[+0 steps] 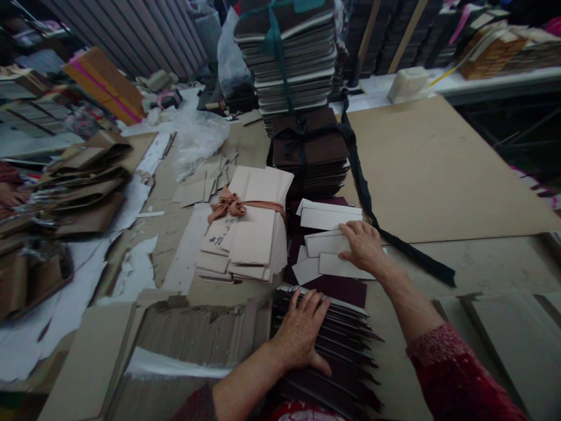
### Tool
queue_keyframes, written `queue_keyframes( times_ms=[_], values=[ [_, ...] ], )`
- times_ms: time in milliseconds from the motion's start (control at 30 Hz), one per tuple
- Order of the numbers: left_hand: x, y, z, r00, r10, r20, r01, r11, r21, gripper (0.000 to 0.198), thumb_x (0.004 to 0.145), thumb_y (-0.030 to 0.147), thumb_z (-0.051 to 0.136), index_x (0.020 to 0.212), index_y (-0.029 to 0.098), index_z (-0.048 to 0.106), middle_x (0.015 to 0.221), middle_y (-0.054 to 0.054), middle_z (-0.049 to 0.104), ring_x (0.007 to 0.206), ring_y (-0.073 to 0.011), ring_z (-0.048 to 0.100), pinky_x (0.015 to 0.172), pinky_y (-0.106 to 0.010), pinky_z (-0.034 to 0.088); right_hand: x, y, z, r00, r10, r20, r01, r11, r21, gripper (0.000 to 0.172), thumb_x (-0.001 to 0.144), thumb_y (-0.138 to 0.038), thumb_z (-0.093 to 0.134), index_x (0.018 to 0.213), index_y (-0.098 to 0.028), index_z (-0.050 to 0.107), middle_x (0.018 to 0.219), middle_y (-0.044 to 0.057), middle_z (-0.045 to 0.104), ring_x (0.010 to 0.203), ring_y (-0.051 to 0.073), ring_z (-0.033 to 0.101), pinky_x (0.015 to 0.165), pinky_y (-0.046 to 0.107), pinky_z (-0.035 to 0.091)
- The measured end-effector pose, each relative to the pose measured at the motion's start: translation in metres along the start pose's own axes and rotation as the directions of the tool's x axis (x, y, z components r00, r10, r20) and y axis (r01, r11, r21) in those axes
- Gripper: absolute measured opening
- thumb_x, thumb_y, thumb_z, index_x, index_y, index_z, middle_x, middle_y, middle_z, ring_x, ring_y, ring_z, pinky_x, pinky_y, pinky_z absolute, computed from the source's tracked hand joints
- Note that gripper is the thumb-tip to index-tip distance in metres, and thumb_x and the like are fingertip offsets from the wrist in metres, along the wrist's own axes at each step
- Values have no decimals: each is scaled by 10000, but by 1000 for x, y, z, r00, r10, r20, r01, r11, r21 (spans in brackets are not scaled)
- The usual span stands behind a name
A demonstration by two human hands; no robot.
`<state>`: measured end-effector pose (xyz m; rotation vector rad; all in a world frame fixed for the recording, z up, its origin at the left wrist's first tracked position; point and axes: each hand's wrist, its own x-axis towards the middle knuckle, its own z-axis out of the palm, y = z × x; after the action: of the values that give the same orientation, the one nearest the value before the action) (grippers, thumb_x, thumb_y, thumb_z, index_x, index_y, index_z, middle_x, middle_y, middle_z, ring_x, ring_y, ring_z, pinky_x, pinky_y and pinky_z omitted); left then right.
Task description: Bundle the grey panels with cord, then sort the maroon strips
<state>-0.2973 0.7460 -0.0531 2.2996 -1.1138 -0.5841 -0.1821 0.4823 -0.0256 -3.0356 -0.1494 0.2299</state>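
Far left of your left hand, brown bags (pixel 83 196) in a loose heap. Just beside that hand on its left, grey strips (pixel 193 330) packed in a row, a white scrap (pixel 170 365) lying over them. Ahead and a bit left of it, a pale bundle (pixel 256 219) tied with a rust ribbon (pixel 263 204), handwriting on top. Your left hand (pixel 300 330) lies palm down, fingers spread, on the fanned dark sheets (pixel 344 348); nothing pinched. Well beyond both hands, a tied brown stack (pixel 322 143). White cards (pixel 322 244) overlap on a maroon sheet (pixel 348 289), reaching under your right hand (pixel 363 245); its fingertips touch them, thumb apart from the fingers. A black strap (pixel 394 240) runs just past your right hand; beyond, a tan board (pixel 447 169). Right of your right forearm, grey panels (pixel 508 339).
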Motion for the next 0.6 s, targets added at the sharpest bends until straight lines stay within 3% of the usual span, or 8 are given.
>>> queue_keyframes(
  times_ms=[133,267,433,600],
  values=[
    [0,-1,1,1000,7,-9,-7,999,34,1300,564,896,663,1539,148,240,1523,-203,391,1428,-406,319,1216,-628,74,-13,-1,1,998,-27,62,27,1000,1,618,728,-341,807,1266,-197,539,1195,123,580,1201,358,444,1044,530,300],
    [0,-2,3,1000,17,-17,-16,999,47,1301,567,892,667,1541,150,227,1508,-201,406,1436,-401,309,1218,-622,84,-29,-2,8,991,-8,131,5,1000,23,545,720,-355,816,1172,-190,561,1128,109,601,1126,344,497,969,518,367],
    [0,-2,2,1000,7,-6,-7,999,47,1298,568,895,662,1542,157,222,1518,-198,396,1440,-403,303,1214,-632,86,-43,1,20,988,38,150,-47,997,60,707,690,-353,838,1289,-184,502,1312,161,516,1173,349,493,922,473,445],
    [0,-2,1,1000,19,-2,-19,999,40,1282,587,869,679,1546,157,214,1525,-201,390,1438,-408,307,1208,-642,102,-48,6,27,982,96,165,-106,993,50,980,647,-381,868,1460,-181,359,1563,220,257,1400,411,304,1053,522,377]
  ],
)
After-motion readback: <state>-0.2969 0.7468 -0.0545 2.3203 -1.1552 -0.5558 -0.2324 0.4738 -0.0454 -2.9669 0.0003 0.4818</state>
